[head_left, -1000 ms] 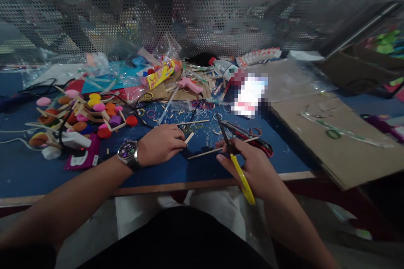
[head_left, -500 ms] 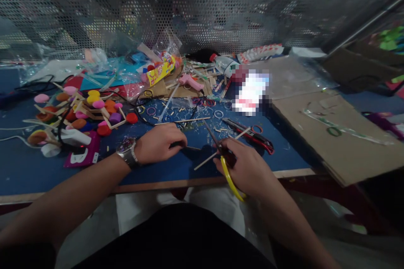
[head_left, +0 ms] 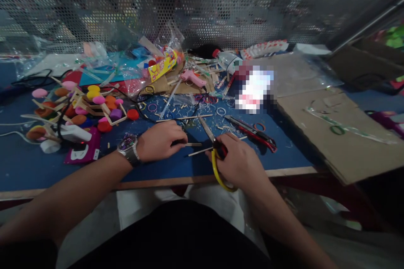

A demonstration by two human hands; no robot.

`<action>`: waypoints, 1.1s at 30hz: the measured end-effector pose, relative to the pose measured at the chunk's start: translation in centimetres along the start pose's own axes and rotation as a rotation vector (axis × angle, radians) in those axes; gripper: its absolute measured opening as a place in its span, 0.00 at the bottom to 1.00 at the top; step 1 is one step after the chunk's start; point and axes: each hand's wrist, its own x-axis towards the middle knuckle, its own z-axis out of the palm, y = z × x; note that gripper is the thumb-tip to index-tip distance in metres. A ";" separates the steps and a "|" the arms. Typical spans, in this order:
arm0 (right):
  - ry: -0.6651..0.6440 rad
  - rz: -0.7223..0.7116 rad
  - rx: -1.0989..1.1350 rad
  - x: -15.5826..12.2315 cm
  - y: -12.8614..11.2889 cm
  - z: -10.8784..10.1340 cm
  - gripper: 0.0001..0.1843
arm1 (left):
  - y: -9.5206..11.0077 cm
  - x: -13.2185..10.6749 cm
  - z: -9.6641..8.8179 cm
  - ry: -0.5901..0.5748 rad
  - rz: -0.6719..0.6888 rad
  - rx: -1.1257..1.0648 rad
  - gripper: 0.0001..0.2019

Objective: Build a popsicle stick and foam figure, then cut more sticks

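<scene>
My left hand (head_left: pixel 161 139), with a watch (head_left: pixel 128 147) on the wrist, rests on the blue table (head_left: pixel 38 168) and pinches a short wooden stick (head_left: pixel 193 144) that pokes out to the right. My right hand (head_left: pixel 237 162) grips yellow-handled scissors (head_left: pixel 213 151), blades pointing up and left over the table. A thin wooden skewer (head_left: pixel 200 151) lies under the right hand's fingers, its tip close to the short stick.
Colourful foam pieces on sticks (head_left: pixel 94 111) are piled at the left beside a white charger (head_left: pixel 74 133). A pink glue gun (head_left: pixel 193 78), a red utility knife (head_left: pixel 254 128), rubber bands and stick offcuts lie behind the hands. Cardboard sheets (head_left: pixel 341 134) cover the right side.
My right hand has moved left toward the left hand, swinging the scissors' blades leftward. The skewer has shifted with it. The left hand has stayed put, pinching its stick.
</scene>
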 end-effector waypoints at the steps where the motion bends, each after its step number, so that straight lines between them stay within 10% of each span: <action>1: 0.000 0.001 -0.005 0.0 -0.1 0.0 0.06 | 0.0 0.0 0.0 0.000 0.001 0.006 0.05; 33: 0.007 -0.121 0.026 -0.6 -0.1 0.8 0.15 | -0.4 0.1 0.0 -0.020 -0.097 0.117 0.07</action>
